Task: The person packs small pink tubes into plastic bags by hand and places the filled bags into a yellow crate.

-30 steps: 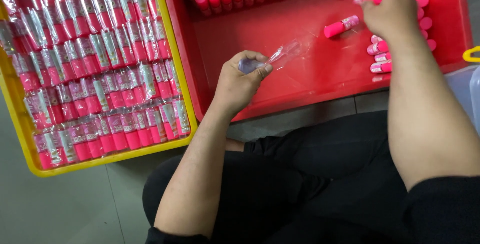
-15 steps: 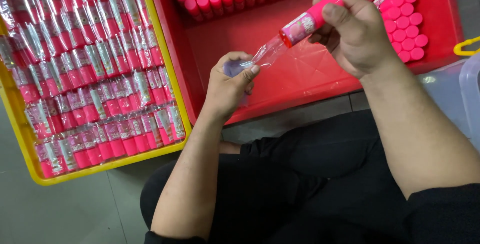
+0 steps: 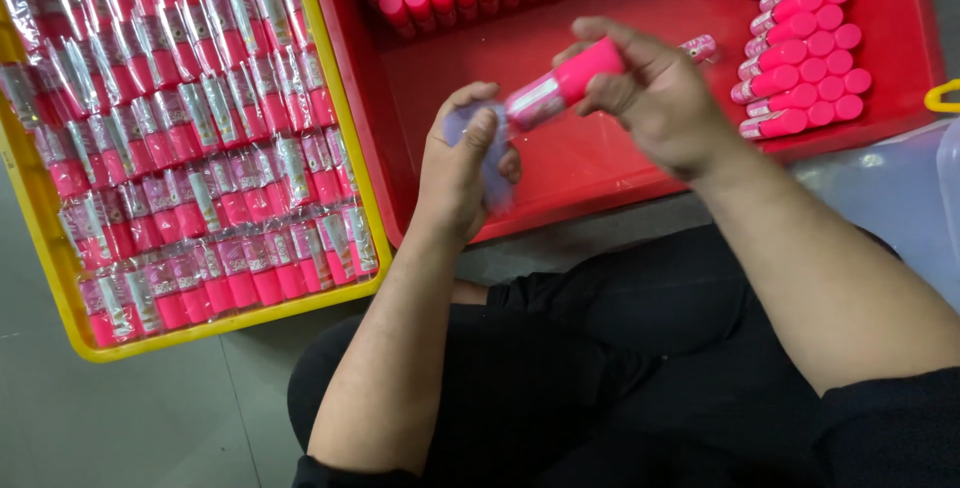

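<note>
Filling the upper middle and right of the frame, a red crate (image 3: 600, 163) had bare floor open across its centre, with pink tubes (image 3: 800, 78) packed along its top edge and right side. Left of it, touching rim to rim, a yellow crate (image 3: 40, 238) was crowded wall to wall with wrapped pink tubes (image 3: 190, 138), leaving no free room inside. Grey floor (image 3: 130, 418) lay at lower left, beyond the yellow rim. Just above the red crate's near edge, the right hand (image 3: 655, 98) gripped a pink tube (image 3: 565, 86), tilted down to the left. Its lower end met a clear plastic sleeve (image 3: 490, 153), pinched in the left hand (image 3: 460, 163).
</note>
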